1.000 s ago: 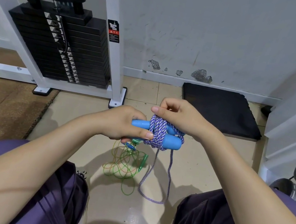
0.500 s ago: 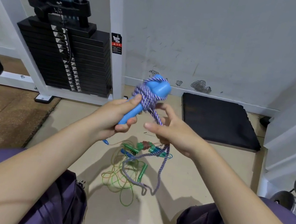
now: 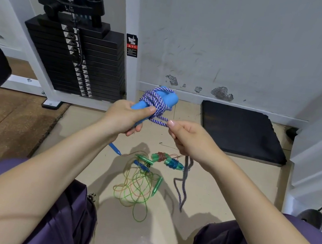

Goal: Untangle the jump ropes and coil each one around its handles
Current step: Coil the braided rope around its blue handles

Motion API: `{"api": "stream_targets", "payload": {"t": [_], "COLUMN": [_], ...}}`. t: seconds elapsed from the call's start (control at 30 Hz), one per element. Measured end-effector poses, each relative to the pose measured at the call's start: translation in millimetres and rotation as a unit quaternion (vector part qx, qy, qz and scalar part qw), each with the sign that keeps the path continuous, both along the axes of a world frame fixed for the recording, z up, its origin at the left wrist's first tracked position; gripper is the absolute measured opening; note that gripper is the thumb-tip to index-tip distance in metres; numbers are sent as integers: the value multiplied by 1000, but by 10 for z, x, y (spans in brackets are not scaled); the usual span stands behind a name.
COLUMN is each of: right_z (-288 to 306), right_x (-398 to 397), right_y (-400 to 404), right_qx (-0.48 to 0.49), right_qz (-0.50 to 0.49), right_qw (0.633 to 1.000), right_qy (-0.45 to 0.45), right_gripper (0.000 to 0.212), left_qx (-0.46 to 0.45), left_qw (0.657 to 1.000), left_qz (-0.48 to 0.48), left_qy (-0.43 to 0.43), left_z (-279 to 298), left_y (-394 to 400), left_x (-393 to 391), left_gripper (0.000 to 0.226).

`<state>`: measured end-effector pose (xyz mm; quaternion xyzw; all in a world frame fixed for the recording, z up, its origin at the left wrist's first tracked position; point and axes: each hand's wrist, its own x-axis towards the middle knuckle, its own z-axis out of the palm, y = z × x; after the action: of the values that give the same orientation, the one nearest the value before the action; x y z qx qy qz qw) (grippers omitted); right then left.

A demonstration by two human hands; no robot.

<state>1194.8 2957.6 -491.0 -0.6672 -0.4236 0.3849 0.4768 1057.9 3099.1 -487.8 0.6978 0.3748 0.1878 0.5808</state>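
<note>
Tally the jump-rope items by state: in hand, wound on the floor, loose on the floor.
In hand: 1, purple braided rope
Wound on floor: 1, green-handled bundle
Loose on floor: 1, green-and-orange tangle
Total: 3

A pale tiled floor carries everything here. Near its middle lies a loose tangle of thin green and orange rope, with a green handle resting at its right edge and a dark blue handle crossing its top. Just above the tangle sit two translucent green handles wound with cord. To the left, well apart, lies a blue handle. To the right, the slack end of a purple braided rope trails down onto the tiles. A black foam mat lies flat against the wall, and a brown mat covers the floor at left, beside the foot of a white weight-machine frame.
</note>
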Motion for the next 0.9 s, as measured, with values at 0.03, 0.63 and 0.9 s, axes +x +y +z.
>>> {"api": "stream_targets", "payload": {"t": [0.03,0.63,0.9], "right_z": [52,-110,-36], "right_x": [26,206,141], "right_y": [-21,-15,-7], "right_qx": [9,5,76], "right_qz": [-7,-64,-110], "right_qw": [1000,942,912], "right_qy": [-28,-330,-388], "right_gripper": [41,45,41], "left_qx": [35,139,-54], "left_qw": [999,933,931], "left_qz": [7,-305,-354], "left_qy": [34,131,68], "left_z": [-14,-119,-16], "left_y": [16,-494,-414], "left_x": [5,28,-32], "left_gripper": [33,26,50]}}
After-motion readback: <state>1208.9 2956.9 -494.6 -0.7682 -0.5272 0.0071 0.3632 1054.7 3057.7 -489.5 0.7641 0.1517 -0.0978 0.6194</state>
